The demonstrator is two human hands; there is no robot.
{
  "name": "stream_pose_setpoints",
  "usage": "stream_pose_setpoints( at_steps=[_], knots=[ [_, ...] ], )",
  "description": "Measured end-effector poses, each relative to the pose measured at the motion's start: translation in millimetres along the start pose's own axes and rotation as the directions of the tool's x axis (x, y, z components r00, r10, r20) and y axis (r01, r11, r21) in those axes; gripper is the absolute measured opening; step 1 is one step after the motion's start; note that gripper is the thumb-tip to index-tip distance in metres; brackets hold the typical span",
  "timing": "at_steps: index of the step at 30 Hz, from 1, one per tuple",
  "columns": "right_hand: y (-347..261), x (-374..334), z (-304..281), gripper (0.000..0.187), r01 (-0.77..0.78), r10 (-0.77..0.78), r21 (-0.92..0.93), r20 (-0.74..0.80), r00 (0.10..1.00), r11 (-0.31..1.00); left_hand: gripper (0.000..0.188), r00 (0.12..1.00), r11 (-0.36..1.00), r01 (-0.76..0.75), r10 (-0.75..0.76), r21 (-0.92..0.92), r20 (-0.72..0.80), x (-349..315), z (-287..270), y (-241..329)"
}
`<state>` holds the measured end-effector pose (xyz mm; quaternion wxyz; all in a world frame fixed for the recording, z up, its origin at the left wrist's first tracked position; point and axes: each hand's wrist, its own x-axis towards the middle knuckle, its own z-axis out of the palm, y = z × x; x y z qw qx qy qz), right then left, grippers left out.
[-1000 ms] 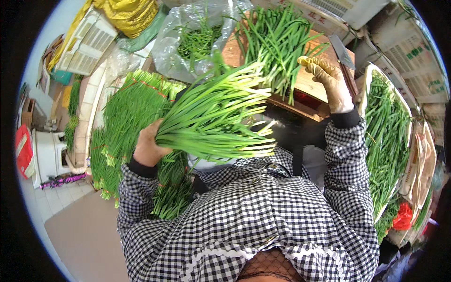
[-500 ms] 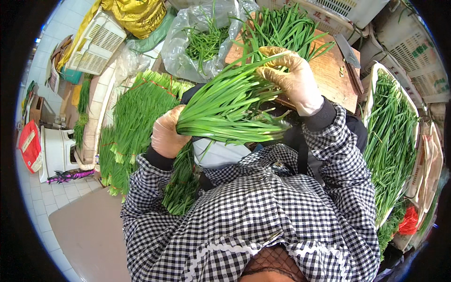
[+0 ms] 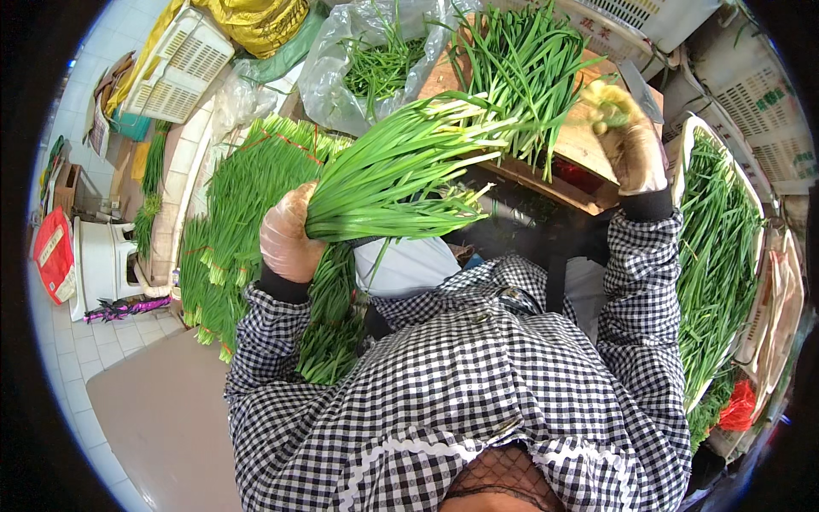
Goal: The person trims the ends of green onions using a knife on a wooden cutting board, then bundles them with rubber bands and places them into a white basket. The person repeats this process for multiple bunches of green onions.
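Note:
A loose bunch of garlic chives fans out in front of me, its pale stem ends to the right. My gloved left hand is closed around the leafy end at the left. Apart from the bunch, over the right side of the wooden board, is my gloved right hand. Its fingers are curled together and slightly smeared by motion. A faint green streak runs toward the fingertips; what they hold is unclear. More loose chives lie on the board, beside a broad-bladed knife at its right edge.
Banded chive bundles are stacked at the left, and others hang by my left forearm. A clear plastic bag holds trimmings. A long white crate of chives stands at the right, below stacked crates. Red ties sit lower right.
My right hand has left the bunch's stem ends and moved right over the board, its fingers curling in. My left hand, still gripping the chives, has shifted slightly left; pale stem ends now show.

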<state>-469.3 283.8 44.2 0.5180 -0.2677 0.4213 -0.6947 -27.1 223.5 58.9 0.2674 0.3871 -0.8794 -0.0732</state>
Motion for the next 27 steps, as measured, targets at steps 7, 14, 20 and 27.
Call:
stream_pose_setpoints(
  at_steps=[7,14,20,27],
  knots=[
    [20,-36,77,0.048,0.204,0.141,-0.624,0.457,0.878,0.754,0.054,0.995,0.976,-0.079,0.064,0.201,0.077,10,-6,14],
    [86,7,40,0.013,0.587,-0.525,-0.638,0.317,0.79,0.498,0.056,0.991,0.92,-0.127,0.106,0.37,0.079,13,-12,23],
    [49,11,-40,0.02,0.147,-0.293,-0.724,-0.079,0.953,0.674,0.048,0.998,0.993,-0.046,0.049,0.106,-0.026,-6,-4,-3],
    [17,-10,-20,0.047,0.146,-0.114,-0.285,0.124,0.986,0.947,0.05,0.991,0.993,-0.036,0.05,0.115,-0.121,-19,6,-30]
  ],
)
